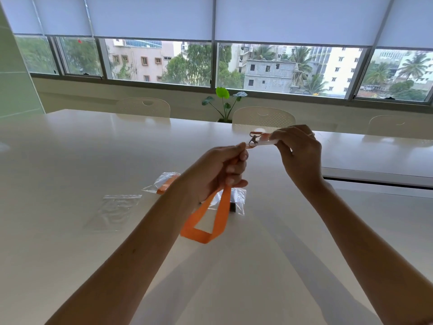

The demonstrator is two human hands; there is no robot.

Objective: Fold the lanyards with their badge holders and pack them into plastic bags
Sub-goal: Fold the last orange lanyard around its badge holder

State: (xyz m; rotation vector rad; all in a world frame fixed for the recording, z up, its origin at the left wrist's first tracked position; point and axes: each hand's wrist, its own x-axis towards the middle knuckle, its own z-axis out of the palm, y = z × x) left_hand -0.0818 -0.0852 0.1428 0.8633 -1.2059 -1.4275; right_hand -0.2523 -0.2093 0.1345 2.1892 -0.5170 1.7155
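The left hand (220, 171) grips the orange lanyard (212, 219) above the table (70, 148), its loop hanging straight down below the fist, while the right hand (297, 153) pinches the clear badge holder (264, 142), lying about level between the hands.

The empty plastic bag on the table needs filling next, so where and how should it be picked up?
Pinch the empty plastic bag at its zip strip on the far edge, coming from above. It lies flat on the table, and that stiffer strip sits clear of the other bags.
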